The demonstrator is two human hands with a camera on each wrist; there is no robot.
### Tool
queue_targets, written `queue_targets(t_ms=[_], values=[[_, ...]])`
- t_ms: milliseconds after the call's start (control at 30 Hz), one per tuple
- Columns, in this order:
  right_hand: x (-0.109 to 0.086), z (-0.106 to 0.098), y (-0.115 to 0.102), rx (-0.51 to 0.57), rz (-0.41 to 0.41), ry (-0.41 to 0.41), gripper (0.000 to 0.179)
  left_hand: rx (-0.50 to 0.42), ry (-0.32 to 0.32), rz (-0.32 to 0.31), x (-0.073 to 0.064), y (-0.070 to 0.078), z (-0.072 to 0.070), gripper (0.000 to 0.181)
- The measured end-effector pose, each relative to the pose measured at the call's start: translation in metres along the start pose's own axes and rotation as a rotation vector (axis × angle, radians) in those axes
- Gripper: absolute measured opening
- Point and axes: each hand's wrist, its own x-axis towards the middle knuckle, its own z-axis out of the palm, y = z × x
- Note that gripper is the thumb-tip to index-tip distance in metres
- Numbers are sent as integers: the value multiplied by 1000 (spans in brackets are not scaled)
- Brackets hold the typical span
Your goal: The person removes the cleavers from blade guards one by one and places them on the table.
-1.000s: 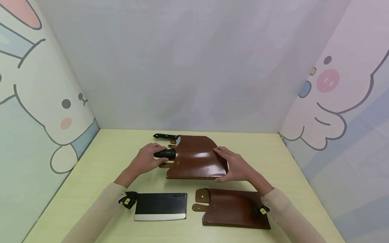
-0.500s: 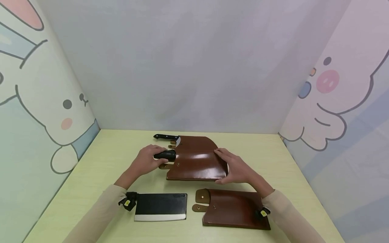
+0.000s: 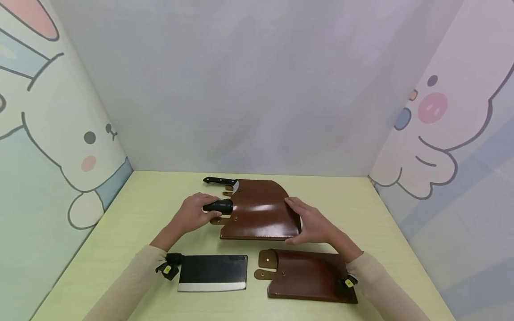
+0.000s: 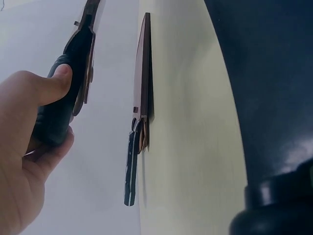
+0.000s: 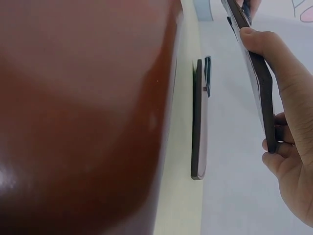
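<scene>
My left hand (image 3: 190, 214) grips the black handle (image 3: 220, 206) of a knife whose blade is hidden inside a brown leather sheath (image 3: 263, 220). My right hand (image 3: 315, 223) holds that sheath by its right end, the thumb on one face and fingers on the other, as the right wrist view shows. Both wrist views show the sheathed knife raised off the table. Behind it on the table lies a second brown sheath (image 3: 259, 185), partly covered in the head view, with a black riveted knife handle (image 4: 131, 169) sticking out at its left.
At the front left lies a cleaver (image 3: 213, 272) with a black blade and bright edge, close by my left wrist. A third brown sheath (image 3: 309, 276) with snap straps lies at the front right, under my right wrist. A pale wall stands behind the table (image 3: 140, 200).
Both hands and the sheathed knife between them have shifted slightly down in the head view, toward me. The grips are the same, and the things on the table have stayed put.
</scene>
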Motion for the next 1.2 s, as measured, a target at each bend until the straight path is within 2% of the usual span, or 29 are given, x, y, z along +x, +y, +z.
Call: queue_targets(t_ms=[700,967,1200], values=[[0,-2,1,-3,-10,-16,122,-2,-8,-12,-5,-2,-2,38],[-4,-6,7,3,9,-32,121,-3,0,-43,-8,-12,-6,39],[-7,-6,9,3,17,-28,121,2,3,-30,-9,-13,-6,38]])
